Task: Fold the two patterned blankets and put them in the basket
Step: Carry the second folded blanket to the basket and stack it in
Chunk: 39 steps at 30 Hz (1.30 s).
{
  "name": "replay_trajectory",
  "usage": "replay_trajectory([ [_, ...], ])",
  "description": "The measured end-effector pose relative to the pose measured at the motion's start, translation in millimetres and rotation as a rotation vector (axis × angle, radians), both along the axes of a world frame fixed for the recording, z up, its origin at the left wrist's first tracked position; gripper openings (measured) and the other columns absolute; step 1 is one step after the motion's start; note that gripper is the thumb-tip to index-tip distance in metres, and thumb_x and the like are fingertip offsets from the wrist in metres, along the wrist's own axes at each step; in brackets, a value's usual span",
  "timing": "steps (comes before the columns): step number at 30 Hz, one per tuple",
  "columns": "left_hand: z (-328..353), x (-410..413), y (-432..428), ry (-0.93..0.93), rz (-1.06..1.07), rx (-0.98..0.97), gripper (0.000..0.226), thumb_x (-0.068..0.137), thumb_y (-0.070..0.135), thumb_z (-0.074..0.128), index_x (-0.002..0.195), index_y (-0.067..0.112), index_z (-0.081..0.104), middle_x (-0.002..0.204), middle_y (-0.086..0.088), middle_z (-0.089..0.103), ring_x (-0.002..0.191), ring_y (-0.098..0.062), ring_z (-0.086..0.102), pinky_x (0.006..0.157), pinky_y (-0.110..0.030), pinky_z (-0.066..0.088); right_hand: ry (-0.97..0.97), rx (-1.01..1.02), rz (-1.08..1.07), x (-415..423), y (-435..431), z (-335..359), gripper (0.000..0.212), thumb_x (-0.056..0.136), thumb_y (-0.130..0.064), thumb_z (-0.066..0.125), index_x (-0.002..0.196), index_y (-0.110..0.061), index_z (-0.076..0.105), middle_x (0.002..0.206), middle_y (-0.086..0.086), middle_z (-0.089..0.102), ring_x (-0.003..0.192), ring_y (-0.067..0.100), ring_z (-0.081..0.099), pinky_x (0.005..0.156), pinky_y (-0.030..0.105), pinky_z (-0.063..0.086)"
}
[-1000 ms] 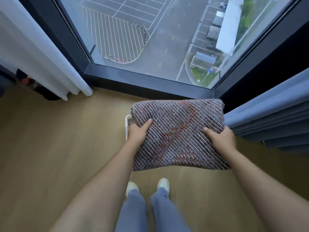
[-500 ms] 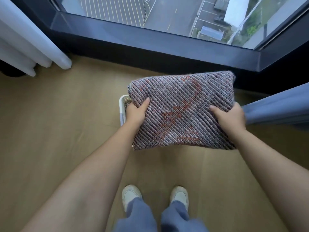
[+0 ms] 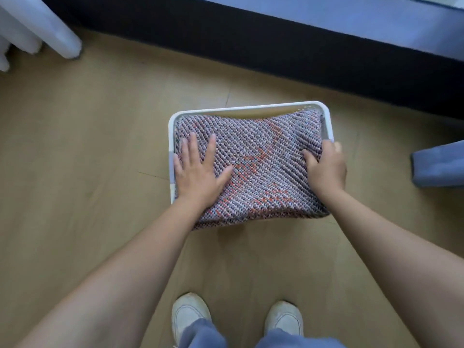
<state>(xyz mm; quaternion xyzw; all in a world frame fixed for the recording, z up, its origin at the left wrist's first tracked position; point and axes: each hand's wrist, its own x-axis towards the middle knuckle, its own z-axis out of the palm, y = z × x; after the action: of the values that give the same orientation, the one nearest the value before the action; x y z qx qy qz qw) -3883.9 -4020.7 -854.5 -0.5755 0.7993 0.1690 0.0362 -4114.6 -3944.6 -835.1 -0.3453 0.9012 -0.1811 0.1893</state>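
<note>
Blanket (image 3: 263,156) is in the basket (image 3: 251,108), folded into a thick pad; the basket sits on the floor (image 3: 88,172). Left grip (image 3: 198,169) lies flat on top, fingers straight, pressing the fold down; right grip (image 3: 326,167) is curled round the blanket's right edge, thumb on top, just inside the rim. The near edge rides over the near rim, and a strip of basket bottom shows at the far side; it looks not quite seated. My read: one blanket folded and nearly stowed; a nudge away from the person should settle it. The second blanket is nowhere in view; whether it lies underneath, I cannot tell.
</note>
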Motion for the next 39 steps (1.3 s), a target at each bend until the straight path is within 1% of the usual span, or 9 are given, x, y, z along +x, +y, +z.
replay_trajectory([
  [8, -65, -7, 5, -0.187, -0.033, -0.009, 0.079, 0.084, 0.068, 0.018, 0.145, 0.031, -0.016, 0.154, -0.02, -0.016, 0.142, -0.036, -0.014, 0.113, -0.052, -0.008, 0.205, 0.1, 0.165, -2, 1, -64, 0.023, 0.092, -0.018, 0.052, 0.098, 0.004, 0.045, 0.108, 0.027, 0.047, 0.101, 0.04, 0.046, 0.08, 0.049, 0.035],
  [15, -91, -11, -3, -0.188, -0.026, 0.042, 0.077, 0.082, 0.068, 0.006, 0.142, 0.03, -0.025, 0.153, -0.021, -0.019, 0.142, -0.036, -0.017, 0.112, -0.051, -0.011, 0.269, 0.17, 0.183, 3, -5, -96, 0.012, 0.092, -0.002, 0.041, 0.102, 0.003, 0.043, 0.109, 0.025, 0.045, 0.099, 0.037, 0.042, 0.077, 0.042, 0.032],
  [17, -84, -10, -4, -0.189, -0.049, 0.073, 0.077, 0.085, 0.068, 0.01, 0.142, 0.03, -0.024, 0.153, -0.02, -0.022, 0.141, -0.036, -0.019, 0.113, -0.051, -0.01, 0.247, 0.16, 0.158, 5, -6, -89, 0.022, 0.092, -0.011, 0.047, 0.107, 0.004, 0.042, 0.115, 0.027, 0.043, 0.105, 0.039, 0.042, 0.084, 0.045, 0.033],
  [19, -70, -10, -4, -0.186, -0.057, 0.117, 0.075, 0.088, 0.067, 0.014, 0.144, 0.03, -0.021, 0.153, -0.02, -0.023, 0.141, -0.036, -0.019, 0.113, -0.051, -0.01, 0.233, 0.165, 0.138, 11, -3, -75, 0.049, 0.089, -0.021, 0.054, 0.127, 0.003, 0.035, 0.13, 0.027, 0.037, 0.12, 0.042, 0.035, 0.098, 0.047, 0.03],
  [22, -42, -9, 5, -0.156, -0.053, 0.145, 0.073, 0.089, 0.065, 0.015, 0.145, 0.031, -0.016, 0.154, -0.018, -0.022, 0.142, -0.034, -0.02, 0.113, -0.052, -0.01, 0.263, 0.219, 0.268, 22, 11, -52, 0.081, 0.088, -0.032, 0.055, 0.147, -0.005, 0.006, 0.153, 0.023, 0.013, 0.14, 0.039, 0.013, 0.114, 0.046, 0.012],
  [26, -22, -7, 31, -0.152, -0.165, 0.172, 0.083, 0.073, 0.081, 0.006, 0.142, 0.04, -0.018, 0.153, -0.016, -0.023, 0.141, -0.035, -0.022, 0.11, -0.057, -0.011, 0.238, 0.331, 0.6, 36, 32, -43, 0.087, 0.085, -0.066, 0.035, 0.143, -0.03, -0.019, 0.156, 0.013, -0.018, 0.143, 0.031, -0.017, 0.114, 0.045, -0.011],
  [30, -41, 3, 30, -0.213, -0.113, 0.156, 0.111, 0.046, 0.099, 0.008, 0.134, 0.044, -0.032, 0.151, -0.019, -0.028, 0.138, -0.041, -0.025, 0.108, -0.061, -0.01, 0.285, 0.416, 0.65, 22, 21, -60, 0.107, 0.054, -0.095, 0.016, 0.129, -0.039, -0.037, 0.143, 0.011, -0.038, 0.14, 0.033, -0.026, 0.112, 0.045, -0.016],
  [33, -64, 1, 22, -0.228, -0.127, 0.126, 0.123, 0.034, 0.103, 0.008, 0.126, 0.041, -0.044, 0.15, -0.021, -0.029, 0.138, -0.043, -0.022, 0.108, -0.062, -0.008, 0.25, 0.44, 0.645, 12, 14, -80, 0.115, 0.041, -0.099, 0.012, 0.124, -0.042, -0.044, 0.139, 0.01, -0.043, 0.139, 0.039, -0.025, 0.112, 0.048, -0.015],
  [39, -87, -13, 13, -0.301, -0.143, 0.146, 0.131, 0.032, 0.101, 0.012, 0.135, 0.034, -0.035, 0.151, -0.024, -0.023, 0.138, -0.048, -0.015, 0.107, -0.066, -0.004, 0.243, 0.456, 0.642, 9, 2, -108, 0.119, 0.036, -0.1, 0.014, 0.121, -0.043, -0.047, 0.15, 0.018, -0.03, 0.138, 0.043, -0.023, 0.113, 0.053, -0.009],
])
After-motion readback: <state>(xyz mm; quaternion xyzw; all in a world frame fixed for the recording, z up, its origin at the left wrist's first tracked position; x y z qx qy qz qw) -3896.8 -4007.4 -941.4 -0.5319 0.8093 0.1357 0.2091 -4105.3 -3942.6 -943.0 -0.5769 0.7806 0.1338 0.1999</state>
